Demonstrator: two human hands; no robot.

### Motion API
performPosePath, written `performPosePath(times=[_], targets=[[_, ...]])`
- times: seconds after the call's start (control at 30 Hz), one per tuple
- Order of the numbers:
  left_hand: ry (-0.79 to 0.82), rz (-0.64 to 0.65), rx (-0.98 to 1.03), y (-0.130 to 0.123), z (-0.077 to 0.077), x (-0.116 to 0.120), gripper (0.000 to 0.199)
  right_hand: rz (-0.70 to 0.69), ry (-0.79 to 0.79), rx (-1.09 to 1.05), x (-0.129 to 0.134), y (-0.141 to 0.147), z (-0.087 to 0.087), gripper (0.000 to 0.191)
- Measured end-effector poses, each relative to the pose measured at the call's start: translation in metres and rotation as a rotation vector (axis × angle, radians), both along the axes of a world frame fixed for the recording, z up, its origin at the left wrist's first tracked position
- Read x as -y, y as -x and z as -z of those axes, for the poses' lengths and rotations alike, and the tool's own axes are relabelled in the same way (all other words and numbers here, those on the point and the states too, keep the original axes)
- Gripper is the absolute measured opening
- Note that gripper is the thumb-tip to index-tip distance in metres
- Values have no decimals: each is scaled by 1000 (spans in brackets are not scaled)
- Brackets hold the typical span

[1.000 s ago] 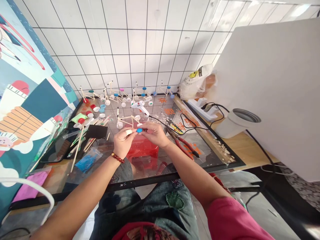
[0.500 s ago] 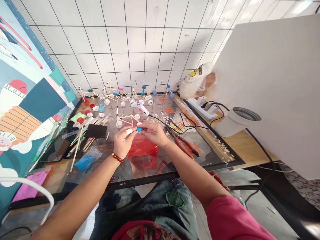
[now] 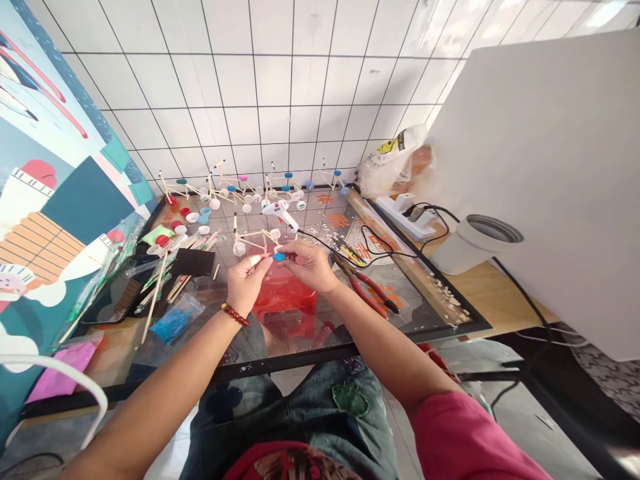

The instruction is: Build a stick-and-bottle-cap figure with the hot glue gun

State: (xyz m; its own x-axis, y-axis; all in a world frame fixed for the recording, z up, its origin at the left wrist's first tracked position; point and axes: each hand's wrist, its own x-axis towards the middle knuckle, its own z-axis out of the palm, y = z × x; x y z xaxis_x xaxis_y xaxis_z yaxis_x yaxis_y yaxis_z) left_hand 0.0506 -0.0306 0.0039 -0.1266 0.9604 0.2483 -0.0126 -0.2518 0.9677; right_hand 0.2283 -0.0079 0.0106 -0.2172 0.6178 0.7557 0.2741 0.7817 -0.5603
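Between the fingertips of my right hand [image 3: 310, 265] is a small blue piece [image 3: 279, 256], pinched over the glass tabletop. My left hand [image 3: 247, 280] is closed just left of it, thumb and fingertips together, with a white wrap on one finger; whatever it pinches is too small to make out. A stick frame with white caps [image 3: 239, 248] stands right behind my hands. Beyond it lies a white glue gun [image 3: 280, 212], and several similar stick frames with coloured caps stand along the wall.
Red-handled pliers [image 3: 367, 290] and a black cable lie to the right, near a power strip [image 3: 407, 217] and white container [image 3: 475, 243]. Left are a black square [image 3: 193, 262], sticks, loose caps and a blue bag [image 3: 175, 320]. A red stool [image 3: 285, 300] shows through the glass.
My left fingertips have drawn slightly left, off the blue piece, which stays in my right fingers and shows more fully. My right hand has barely moved.
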Motion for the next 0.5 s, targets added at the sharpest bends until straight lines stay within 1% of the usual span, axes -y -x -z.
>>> performPosePath(times=[0.17, 0.27, 0.37, 0.5], targets=[[1, 12, 9, 0, 2, -1, 30, 0, 2, 39, 3, 2, -1, 15], [31, 23, 58, -1, -1, 1, 31, -11, 10, 39, 2, 2, -1, 15], [140, 85, 211, -3, -9, 3, 39, -36, 24, 16, 0, 0, 0, 16], [319, 241, 405, -2, -18, 3, 44, -88, 61, -30, 0, -1, -1, 19]])
